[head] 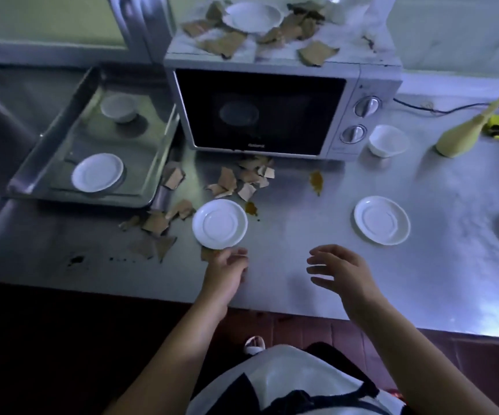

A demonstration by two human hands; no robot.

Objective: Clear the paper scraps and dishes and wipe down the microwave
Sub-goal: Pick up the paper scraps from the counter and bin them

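Here the coming move turns on the nearer white round ceramic saucer (pixel 220 224). It lies flat on the brushed steel countertop (pixel 422 280), close to the front edge and a little left of the middle. It sits straight ahead of the left hand (pixel 227 266), its near rim right at that hand's fingertips. Being round, it has no long axis, so any part of the rim would probably serve for a grip.

The left hand is plainly the nearer one. Its fingers curl loosely toward the rim and hold nothing, though I cannot tell whether they already touch the china. The right hand (pixel 339 269) hovers over the front edge, empty, with its fingers spread and relaxed and pointing left. It lies between this saucer and a second white saucer (pixel 381 220) farther right. Both forearms reach in over the front edge and converge, the left angling rightward and the right angling leftward.

Torn brown paper scraps (pixel 242 181) lie just beyond and to the left of the near saucer, in front of the white microwave (pixel 260 112), which stands toward the back edge.
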